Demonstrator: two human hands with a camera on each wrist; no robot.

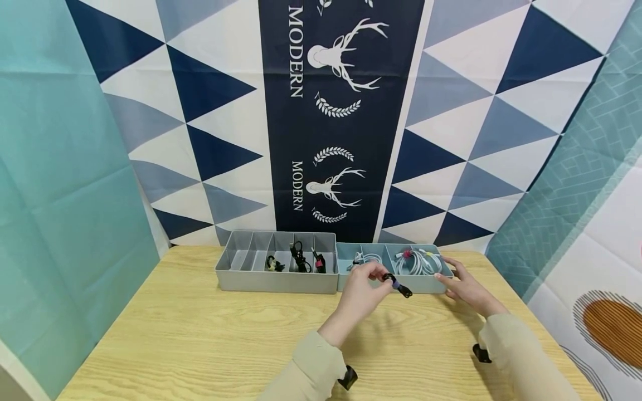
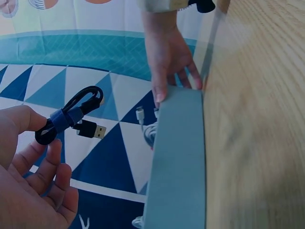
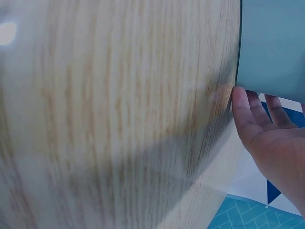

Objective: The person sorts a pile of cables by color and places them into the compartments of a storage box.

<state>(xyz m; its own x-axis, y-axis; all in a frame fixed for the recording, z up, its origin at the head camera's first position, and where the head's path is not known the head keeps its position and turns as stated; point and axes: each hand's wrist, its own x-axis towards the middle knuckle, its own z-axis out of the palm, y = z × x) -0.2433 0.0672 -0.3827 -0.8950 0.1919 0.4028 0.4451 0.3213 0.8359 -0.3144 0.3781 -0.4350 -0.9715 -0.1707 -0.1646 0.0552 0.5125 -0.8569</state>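
My left hand (image 1: 362, 292) pinches a coiled black USB cable (image 1: 398, 285) between thumb and fingers, above the front of the blue organizer box (image 1: 421, 285). A blue strap (image 2: 66, 119) binds the coil, and its USB plug (image 2: 93, 129) sticks out. My right hand (image 1: 468, 288) rests against the right end of the blue box, fingers fairly straight, one fingertip at the top rim. In the right wrist view, the fingers (image 3: 259, 112) lie along the box's end, low by the table. White cables (image 1: 416, 262) lie coiled in the right compartment, with more white cable (image 1: 368, 258) further left.
Left of the blue box stands a grey organizer box (image 1: 276, 282) with several compartments; some hold black cables (image 1: 299, 259). Both boxes stand at the back of the wooden table (image 1: 210, 340), before a patterned cloth backdrop (image 1: 215, 133).
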